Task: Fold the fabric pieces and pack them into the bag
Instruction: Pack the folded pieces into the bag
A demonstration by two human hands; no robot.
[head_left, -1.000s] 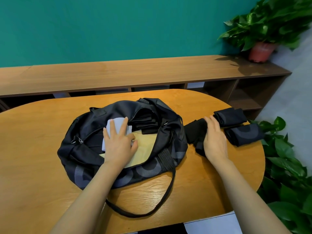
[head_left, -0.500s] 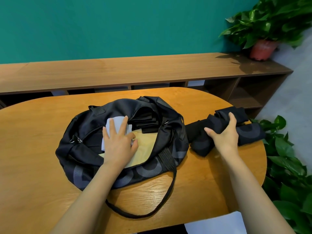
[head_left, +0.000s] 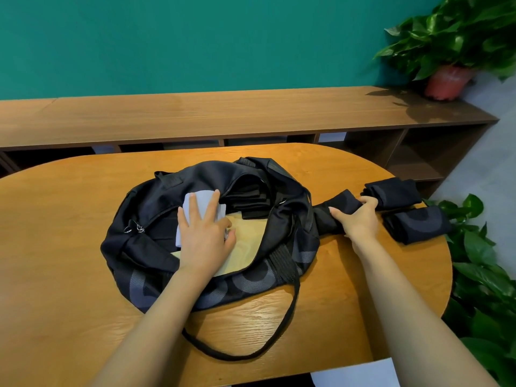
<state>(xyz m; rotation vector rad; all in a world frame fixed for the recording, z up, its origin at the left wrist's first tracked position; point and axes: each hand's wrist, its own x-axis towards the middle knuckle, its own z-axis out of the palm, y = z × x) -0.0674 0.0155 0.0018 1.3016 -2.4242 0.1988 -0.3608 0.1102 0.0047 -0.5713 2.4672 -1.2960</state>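
Note:
A black duffel bag [head_left: 156,258] lies unzipped in the middle of the wooden table. Inside it sit a pale lilac folded fabric [head_left: 195,198], a yellow fabric [head_left: 248,231] and dark folded pieces [head_left: 252,202]. My left hand [head_left: 205,236] rests flat on the lilac and yellow pieces inside the bag, fingers straight. Just right of the bag, my right hand [head_left: 358,219] grips a rolled black fabric [head_left: 335,210]. Two more folded black pieces, one [head_left: 396,191] behind the other [head_left: 416,223], lie near the table's right end.
The bag's strap [head_left: 282,328] loops across the table [head_left: 69,275] toward its near edge. A long wooden shelf unit [head_left: 223,115] runs behind the table with a potted plant [head_left: 446,79] at its right end. Green leaves [head_left: 485,275] crowd the table's right side.
My right hand slid over the black fabric beside the bag and has curled round it, pulling it into a tighter roll. My left hand stayed pressed in the bag.

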